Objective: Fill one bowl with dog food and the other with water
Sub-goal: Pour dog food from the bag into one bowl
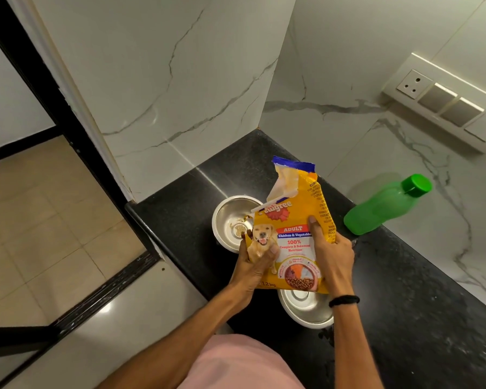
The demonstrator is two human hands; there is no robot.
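Squarely over the black countertop (pixel 404 290), a yellow dog food bag (pixel 295 242) is held up in both hands, its printed front facing the camera. Its top is torn open, with a ragged flap standing up at the far end, and the bag leans to the left so that its torn left corner hangs above the far bowl (pixel 227 209).

The left hand (pixel 254 261) grips the bag's lower left edge: the thumb lies across the front by the printed dog, and the fingers curl round behind, pinching the plastic between them. The right hand (pixel 333 255) clasps the right edge. Its thumb is pressed flat on the front and its fingers wrap round the side, close together; their tips are hidden behind the bag. A black wristband (pixel 344 300) sits on the right wrist.

The far bowl, of shiny steel, holds only a small scatter of kibble (pixel 239 228) on its bottom. The near bowl (pixel 306 310) — also steel — stands on the counter's near edge, partly covered by the bag's lower end; the part that shows holds nothing.

To the right, apart from the bag, a green bottle (pixel 382 209) stands on the counter against the marble wall (pixel 180 80), its green cap (pixel 415 185) on. Higher on the right wall is a switch panel (pixel 443 103). Beige floor tiles (pixel 40 220) show on the left, and pink clothing (pixel 242 363) fills the near edge.
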